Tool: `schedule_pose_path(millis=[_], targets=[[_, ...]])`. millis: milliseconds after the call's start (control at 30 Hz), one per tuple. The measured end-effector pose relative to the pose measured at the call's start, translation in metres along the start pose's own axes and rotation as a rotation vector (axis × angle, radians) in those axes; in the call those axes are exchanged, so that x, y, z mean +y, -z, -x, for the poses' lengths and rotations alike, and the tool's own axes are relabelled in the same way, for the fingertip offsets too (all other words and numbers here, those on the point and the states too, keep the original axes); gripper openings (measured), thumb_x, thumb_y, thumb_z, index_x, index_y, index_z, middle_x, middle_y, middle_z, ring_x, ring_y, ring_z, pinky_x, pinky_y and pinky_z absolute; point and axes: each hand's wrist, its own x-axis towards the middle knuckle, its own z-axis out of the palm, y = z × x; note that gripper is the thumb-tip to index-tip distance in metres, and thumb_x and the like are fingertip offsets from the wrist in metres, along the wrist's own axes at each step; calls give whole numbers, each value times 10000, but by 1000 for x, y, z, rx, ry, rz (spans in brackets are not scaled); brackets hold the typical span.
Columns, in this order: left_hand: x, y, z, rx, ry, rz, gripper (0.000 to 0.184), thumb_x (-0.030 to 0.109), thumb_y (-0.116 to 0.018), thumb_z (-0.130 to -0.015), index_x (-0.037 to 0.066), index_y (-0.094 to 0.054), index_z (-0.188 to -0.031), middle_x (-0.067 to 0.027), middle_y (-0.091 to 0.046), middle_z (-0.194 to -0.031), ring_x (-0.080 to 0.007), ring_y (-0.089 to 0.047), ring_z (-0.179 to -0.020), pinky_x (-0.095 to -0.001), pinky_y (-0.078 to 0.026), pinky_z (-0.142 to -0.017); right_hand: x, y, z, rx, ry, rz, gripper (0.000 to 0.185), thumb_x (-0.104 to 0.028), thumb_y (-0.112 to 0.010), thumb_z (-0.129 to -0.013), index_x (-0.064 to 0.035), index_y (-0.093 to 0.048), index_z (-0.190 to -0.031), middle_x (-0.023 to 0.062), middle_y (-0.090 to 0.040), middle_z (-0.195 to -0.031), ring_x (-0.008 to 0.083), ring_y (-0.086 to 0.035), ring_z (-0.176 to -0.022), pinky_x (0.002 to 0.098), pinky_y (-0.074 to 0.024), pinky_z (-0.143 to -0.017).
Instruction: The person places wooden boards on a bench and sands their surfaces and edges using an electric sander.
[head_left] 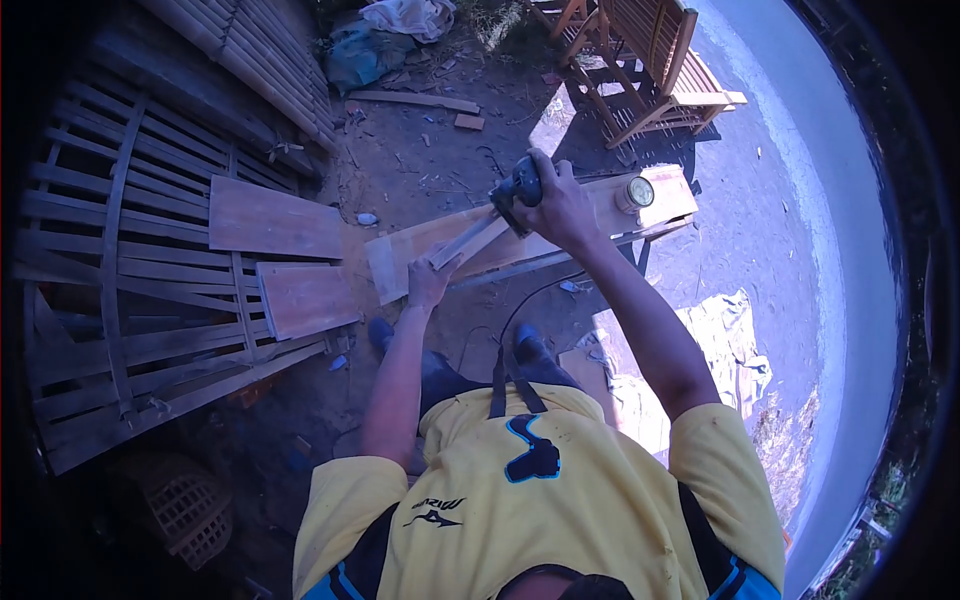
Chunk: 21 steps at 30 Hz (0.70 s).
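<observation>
A narrow wooden strip lies slanted over a long plank bench. My left hand is closed round its near left end. In my right hand is a dark power sander, its flat base at the far right end of the strip. The cord runs from near the sander's side down toward my waist. On the bench, to the right of my right hand, stands a round can.
Slatted bamboo platform at left bears flat boards. A bamboo chair stands at upper right. Plastic bags and wood scraps lie beyond the bench. A pale cloth lies at right, near the road.
</observation>
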Motion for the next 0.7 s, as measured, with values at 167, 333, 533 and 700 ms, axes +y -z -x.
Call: schedule_pose_path(millis=[167,333,533,700], targets=[[-13,-4,-6,-48,-92,96,345,278,-775,-973,113,-756,-1276,-120,-806,-1142,-267,-785,-1073,-378,-603,-901,47,13,-47,150,-57,124,817,-414,-802,-847,-138,-449,-1531,286,-636,-1196,496,-718,-1001,568,-596,-873],[-12,-7,-2,-33,-68,44,344,272,-786,-959,106,-746,-1257,-125,-803,-1139,-277,-785,-1054,-395,-608,-885,-47,-22,17,-62,89,17,875,-350,-842,-820,-150,-418,-1558,273,-586,-1210,516,-704,-971,581,-593,-823],[-49,-17,-11,-116,-106,-259,305,319,-718,-1012,129,-749,-1248,-152,-794,-1098,-312,-781,-1040,-420,-618,-885,-104,-49,71,-250,365,1,942,-352,-855,-805,-193,-375,-1600,263,-574,-1280,508,-718,-958,593,-615,-785],[-21,-22,5,-19,-117,-3,368,347,-761,-980,109,-736,-1259,-178,-791,-1073,-366,-767,-1021,-453,-620,-865,-33,-9,5,-92,125,124,875,-400,-833,-819,-145,-442,-1559,273,-633,-1204,508,-717,-977,569,-594,-849]])
